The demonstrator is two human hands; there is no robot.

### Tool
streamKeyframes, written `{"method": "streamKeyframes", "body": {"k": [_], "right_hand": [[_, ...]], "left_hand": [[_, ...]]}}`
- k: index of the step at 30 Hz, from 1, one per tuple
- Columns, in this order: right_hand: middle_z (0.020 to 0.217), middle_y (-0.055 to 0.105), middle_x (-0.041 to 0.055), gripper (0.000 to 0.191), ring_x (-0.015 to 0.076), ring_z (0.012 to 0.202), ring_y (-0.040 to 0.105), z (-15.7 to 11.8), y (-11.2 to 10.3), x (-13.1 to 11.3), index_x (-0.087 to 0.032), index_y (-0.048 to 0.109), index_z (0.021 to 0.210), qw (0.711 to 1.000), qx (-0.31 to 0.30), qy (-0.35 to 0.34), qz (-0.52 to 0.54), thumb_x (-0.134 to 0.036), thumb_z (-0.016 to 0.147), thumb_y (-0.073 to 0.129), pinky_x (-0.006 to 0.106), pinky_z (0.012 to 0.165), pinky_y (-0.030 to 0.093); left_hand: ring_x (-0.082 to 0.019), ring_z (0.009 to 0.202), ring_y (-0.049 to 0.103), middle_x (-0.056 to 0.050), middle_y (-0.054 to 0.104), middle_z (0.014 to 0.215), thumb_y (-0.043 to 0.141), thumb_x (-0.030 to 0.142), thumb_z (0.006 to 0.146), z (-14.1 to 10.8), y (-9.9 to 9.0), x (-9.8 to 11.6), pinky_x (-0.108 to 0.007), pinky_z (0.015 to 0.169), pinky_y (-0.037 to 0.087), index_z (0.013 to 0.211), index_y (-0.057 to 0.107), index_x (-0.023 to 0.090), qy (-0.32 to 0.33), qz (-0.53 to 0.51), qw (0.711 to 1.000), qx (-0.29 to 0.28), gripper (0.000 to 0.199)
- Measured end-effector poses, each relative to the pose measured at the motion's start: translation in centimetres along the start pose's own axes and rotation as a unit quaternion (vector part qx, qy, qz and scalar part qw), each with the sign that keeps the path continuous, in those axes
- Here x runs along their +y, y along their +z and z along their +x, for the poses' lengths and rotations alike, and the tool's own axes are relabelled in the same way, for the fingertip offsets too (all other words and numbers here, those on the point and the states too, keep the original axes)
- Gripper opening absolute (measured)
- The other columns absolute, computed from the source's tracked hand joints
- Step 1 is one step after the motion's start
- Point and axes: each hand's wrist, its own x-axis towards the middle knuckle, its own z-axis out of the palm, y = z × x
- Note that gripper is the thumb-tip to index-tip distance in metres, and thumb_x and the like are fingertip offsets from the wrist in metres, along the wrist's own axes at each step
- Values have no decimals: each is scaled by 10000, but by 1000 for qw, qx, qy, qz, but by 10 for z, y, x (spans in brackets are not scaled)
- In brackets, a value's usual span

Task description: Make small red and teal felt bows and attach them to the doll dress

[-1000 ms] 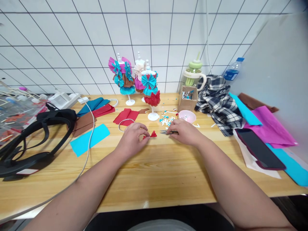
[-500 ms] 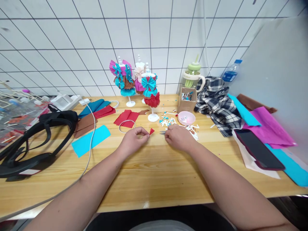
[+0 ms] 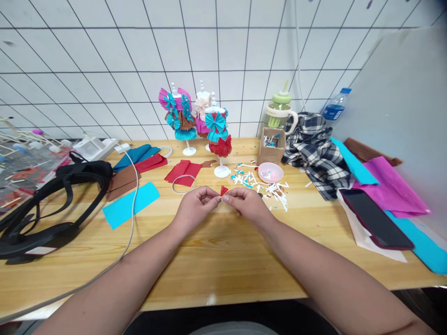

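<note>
A small pleated piece of red crepe paper (image 3: 223, 190) stands up between my fingertips above the table. My left hand (image 3: 197, 205) pinches its lower end with thumb and forefinger. From the other side, my right hand (image 3: 249, 204) has its thumb and forefinger closed on the same end. Just behind the right hand a small dark tip (image 3: 260, 194) shows; the rest is hidden. A white wire ring (image 3: 184, 191) lies by the left hand, partly over folded red crepe paper (image 3: 182, 171). Beyond the hands stands a little dress form (image 3: 219, 128) with blue and red paper ruffles.
White and blue paper scraps (image 3: 275, 190) surround a pink bowl (image 3: 270, 172). A cardboard box (image 3: 271, 153), green-lidded cup (image 3: 281, 109) and plaid cloth (image 3: 310, 144) stand behind. A phone (image 3: 379, 218) lies right; a black headset (image 3: 84, 200) and cable (image 3: 130, 228) lie left.
My right hand has moved left from the small metal tool, whose tip showed at its fingers, to the red paper piece. Both hands now meet at it. The left hand has barely moved.
</note>
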Motion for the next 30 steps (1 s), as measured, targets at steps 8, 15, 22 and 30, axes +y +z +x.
{"method": "streamKeyframes", "body": {"k": [8,15,22,30], "right_hand": [[591,517,-64,302,59,472,432,-2,7,4,-182,636,781,997,24,37,64,-441,648,717,199,442,404],[565,500,-67,282,69,485,456,-3,11,6,-182,609,771,994,24,44,94,-429,667,695,201,451,435],[565,476,-71,269,68,505,448,-5,13,7,-187,565,742,994,28,29,99,-426,685,676,207,480,470],[588,515,-56,331,67,501,463,-5,13,5,-174,622,781,994,23,23,106,-458,645,727,221,480,491]], "left_hand": [[-140,648,636,-20,690,690,724,384,683,-2,0,3,-238,619,498,732,640,163,-6,-48,999,15,241],[-157,683,655,-32,708,725,721,405,695,-4,3,3,-257,650,520,750,653,167,14,-52,998,19,254],[-165,692,658,-38,715,749,711,390,716,-6,3,0,-260,653,516,765,665,170,38,-17,999,29,230],[-186,779,661,-52,721,814,727,411,695,-1,-1,-2,-292,737,518,795,672,166,4,-54,998,32,270]]}}
